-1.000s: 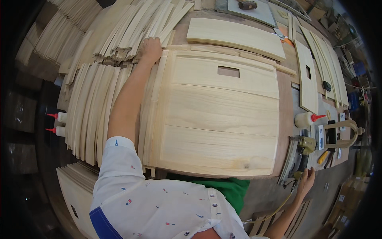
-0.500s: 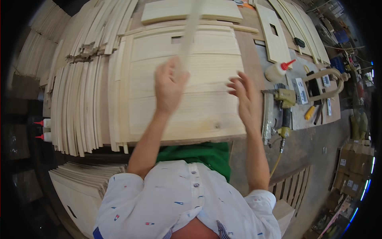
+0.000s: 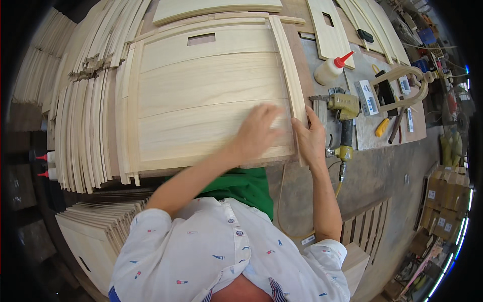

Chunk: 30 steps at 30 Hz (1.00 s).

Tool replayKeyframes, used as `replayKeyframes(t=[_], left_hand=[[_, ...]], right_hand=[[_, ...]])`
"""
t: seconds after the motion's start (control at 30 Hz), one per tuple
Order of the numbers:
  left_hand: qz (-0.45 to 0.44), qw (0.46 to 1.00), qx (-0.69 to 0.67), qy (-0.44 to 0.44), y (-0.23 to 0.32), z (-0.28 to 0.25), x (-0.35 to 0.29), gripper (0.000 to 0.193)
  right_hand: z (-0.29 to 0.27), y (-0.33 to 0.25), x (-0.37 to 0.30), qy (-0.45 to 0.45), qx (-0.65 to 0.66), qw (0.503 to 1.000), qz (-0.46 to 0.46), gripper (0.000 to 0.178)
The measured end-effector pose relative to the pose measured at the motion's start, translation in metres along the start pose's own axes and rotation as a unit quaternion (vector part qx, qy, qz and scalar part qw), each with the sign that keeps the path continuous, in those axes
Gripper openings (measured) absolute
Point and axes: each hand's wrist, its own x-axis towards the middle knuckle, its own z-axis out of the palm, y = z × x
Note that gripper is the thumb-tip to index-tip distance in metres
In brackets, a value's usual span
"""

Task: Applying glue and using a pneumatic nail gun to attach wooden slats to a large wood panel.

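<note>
One head-worn fisheye looks steeply down, close over the workbench point(image 3: 362, 166).

To my left lie rows of pale curved wooden slats point(image 3: 83, 126). At my right on the grey workbench point(image 3: 362, 136) I see a white glue bottle with red tip point(image 3: 330, 69), a yellow pneumatic nail gun point(image 3: 344, 108), and a curved wooden arch piece point(image 3: 402, 90) beyond.
</note>
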Motion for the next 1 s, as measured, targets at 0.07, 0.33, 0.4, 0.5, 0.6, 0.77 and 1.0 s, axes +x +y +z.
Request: replayKeyframes(t=[0.07,0.33,0.4,0.5,0.6,0.77,1.0], left_hand=[[0.025,0.999,0.024,0.019,-0.025,-0.006,0.039,0.043],[0.06,0.995,0.076,0.025,-0.068,-0.007,0.109,0.033],[0.07,0.995,0.066,0.021,-0.072,-0.005,0.116,0.033],[0.102,0.99,0.088,0.036,-0.079,-0.001,0.129,0.032],[0.104,0.988,0.112,0.027,-0.082,0.004,0.143,0.033],[0.114,0.967,0.228,-0.008,-0.102,0.016,0.167,0.035],[0.095,0.921,0.328,-0.186,-0.099,0.0,0.193,0.032]], right_hand=[[0.003,0.005,0.003,0.011,-0.036,0.999,-0.009,0.055],[0.013,0.003,0.017,-0.001,-0.058,0.998,-0.004,0.056],[0.013,-0.002,0.019,-0.005,-0.069,0.998,-0.001,0.056],[0.013,-0.003,0.021,-0.017,-0.083,0.996,0.002,0.057],[0.014,-0.003,0.022,-0.026,-0.093,0.995,0.0,0.057],[0.018,-0.004,0.022,-0.042,-0.101,0.994,0.015,0.057],[0.017,0.004,0.036,-0.024,-0.174,0.981,-0.08,0.051]])
